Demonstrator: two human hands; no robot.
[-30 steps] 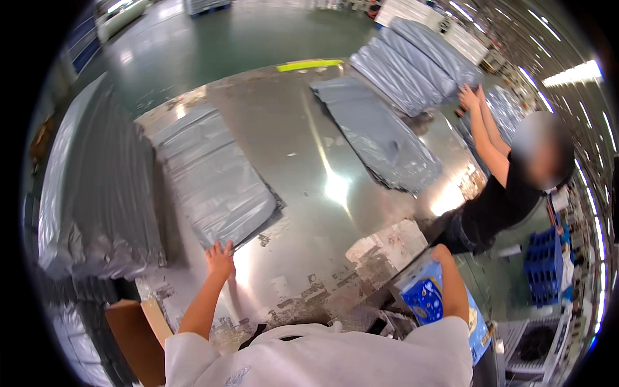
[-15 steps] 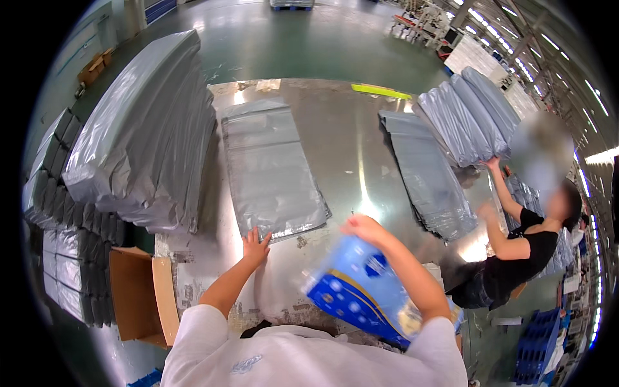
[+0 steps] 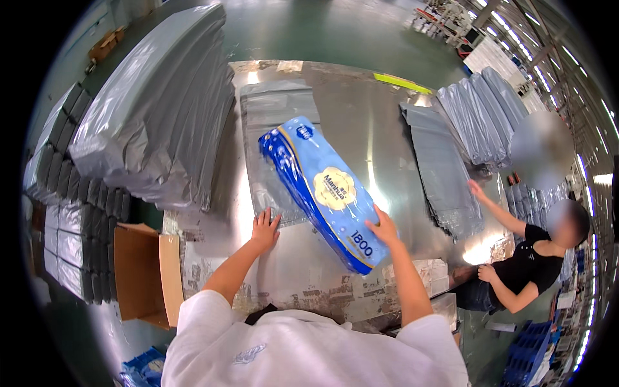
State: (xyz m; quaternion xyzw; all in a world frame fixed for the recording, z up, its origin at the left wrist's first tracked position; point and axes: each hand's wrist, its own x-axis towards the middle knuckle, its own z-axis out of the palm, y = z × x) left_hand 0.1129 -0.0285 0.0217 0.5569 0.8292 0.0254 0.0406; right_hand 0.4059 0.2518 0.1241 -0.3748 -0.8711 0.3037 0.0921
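A long blue plastic-wrapped pack [image 3: 306,174] with a cream flower-shaped label lies slantwise in front of me, its far end over a stack of flat grey plastic bags [image 3: 255,164]. My right hand [image 3: 385,230] grips the pack's right edge near its near end, thumb on top; its fingers beneath are partly hidden. My left hand [image 3: 263,232] rests flat, fingers spread, at the near edge of the grey bags. It holds nothing, and a small gap separates it from the pack.
Tall bundles of grey bags [image 3: 155,109] stand on the metal table's left side. An open cardboard box [image 3: 138,274] is at the near left. To the right lie another flat bag stack [image 3: 445,171] and upright bundles [image 3: 483,116], beside a co-worker [image 3: 522,258] reaching toward that stack.
My right hand has brought the blue pack from beside my body forward and left, onto the table area over the grey bags. The left hand stays on the bags. The co-worker's hands have left the upright bundles.
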